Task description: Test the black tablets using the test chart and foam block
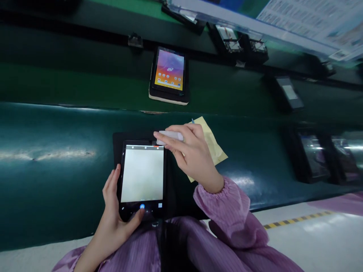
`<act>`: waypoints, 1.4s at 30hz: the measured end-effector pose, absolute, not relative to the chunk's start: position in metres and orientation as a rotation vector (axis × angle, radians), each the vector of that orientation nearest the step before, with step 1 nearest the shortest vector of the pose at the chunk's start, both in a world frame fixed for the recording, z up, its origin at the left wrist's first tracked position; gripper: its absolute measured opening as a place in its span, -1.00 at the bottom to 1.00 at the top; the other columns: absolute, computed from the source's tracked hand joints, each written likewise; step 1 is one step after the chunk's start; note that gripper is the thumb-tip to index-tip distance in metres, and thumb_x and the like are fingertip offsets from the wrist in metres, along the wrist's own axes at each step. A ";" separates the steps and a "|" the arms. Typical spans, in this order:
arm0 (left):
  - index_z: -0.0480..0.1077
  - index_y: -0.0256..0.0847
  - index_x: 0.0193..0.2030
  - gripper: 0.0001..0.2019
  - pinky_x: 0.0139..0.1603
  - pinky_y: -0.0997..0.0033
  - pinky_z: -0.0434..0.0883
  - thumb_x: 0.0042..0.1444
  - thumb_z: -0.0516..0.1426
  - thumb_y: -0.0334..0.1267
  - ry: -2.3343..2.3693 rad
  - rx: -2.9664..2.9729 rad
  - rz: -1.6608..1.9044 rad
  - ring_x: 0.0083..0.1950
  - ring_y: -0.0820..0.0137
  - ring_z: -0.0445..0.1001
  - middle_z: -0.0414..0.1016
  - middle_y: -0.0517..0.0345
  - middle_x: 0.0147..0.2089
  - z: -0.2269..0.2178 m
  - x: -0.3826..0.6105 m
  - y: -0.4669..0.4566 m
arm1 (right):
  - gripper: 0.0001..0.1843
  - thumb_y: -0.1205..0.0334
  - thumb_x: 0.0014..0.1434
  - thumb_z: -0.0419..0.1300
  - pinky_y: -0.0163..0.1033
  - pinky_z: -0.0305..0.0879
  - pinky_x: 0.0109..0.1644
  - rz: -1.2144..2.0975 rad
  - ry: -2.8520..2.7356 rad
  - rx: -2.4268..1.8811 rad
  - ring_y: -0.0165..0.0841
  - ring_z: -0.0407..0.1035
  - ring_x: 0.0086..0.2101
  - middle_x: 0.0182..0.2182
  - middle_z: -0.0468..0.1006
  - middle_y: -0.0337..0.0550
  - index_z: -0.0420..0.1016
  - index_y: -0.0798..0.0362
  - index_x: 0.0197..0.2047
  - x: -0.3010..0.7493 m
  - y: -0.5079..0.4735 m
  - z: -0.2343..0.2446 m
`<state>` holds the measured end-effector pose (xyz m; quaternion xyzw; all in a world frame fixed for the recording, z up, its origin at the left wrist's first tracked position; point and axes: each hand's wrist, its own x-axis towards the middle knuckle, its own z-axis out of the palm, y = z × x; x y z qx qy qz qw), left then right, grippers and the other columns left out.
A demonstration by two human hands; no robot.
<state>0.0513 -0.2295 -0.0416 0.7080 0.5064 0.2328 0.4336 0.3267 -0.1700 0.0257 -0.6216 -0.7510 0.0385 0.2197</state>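
Note:
A black tablet (143, 173) lies on a black pad (117, 141) right in front of me. Its screen looks like a camera app, with a pale blurred picture and a blue round button near the bottom. My left hand (115, 206) grips the tablet's left edge, the thumb on or just over that button. Over the tablet's top right corner, my right hand (191, 151) pinches a small white block (170, 136) of a kind I cannot make out. Beneath the right hand is a sheet of yellow paper (211, 141). A thin blue tip (193, 121) shows behind the knuckles.
On the green belt (99, 81) beyond, a second tablet (169, 71) with a lit home screen rests on a dark block. More devices (314, 155) stand at the right, and others (229, 37) at the far side. A clear panel with printed sheets (309, 22) overhangs the upper right.

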 end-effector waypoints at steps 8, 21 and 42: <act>-0.28 0.18 0.65 0.04 0.58 -0.48 -0.07 0.24 0.32 -0.17 1.201 1.693 0.575 0.68 -0.14 -0.23 -0.24 0.00 0.70 -0.043 0.044 -0.230 | -0.47 0.40 0.48 0.08 0.08 0.38 0.22 0.116 -2.042 -1.728 -0.12 0.32 0.04 0.09 0.60 -0.18 0.53 -0.33 0.34 0.328 -0.173 0.019; -0.26 0.14 0.66 -0.01 0.60 -0.46 -0.12 0.28 0.28 -0.17 1.181 1.647 0.598 0.69 -0.15 -0.26 -0.25 0.00 0.71 -0.045 0.043 -0.229 | -0.52 -0.07 0.51 0.06 0.04 0.54 -0.12 0.146 -1.198 -2.101 -0.10 0.58 -0.13 0.03 0.68 0.01 0.54 -0.08 0.31 0.403 -0.211 0.005; -0.28 0.03 0.67 0.06 0.60 -0.48 -0.15 0.20 0.30 -0.15 1.141 1.732 0.603 0.69 -0.18 -0.26 -0.27 -0.08 0.71 -0.047 0.043 -0.228 | -0.60 0.23 0.51 0.04 0.25 0.28 0.46 0.276 -1.904 -1.653 -0.12 0.20 0.41 0.40 0.40 -0.03 0.50 -0.03 0.30 0.322 -0.193 -0.032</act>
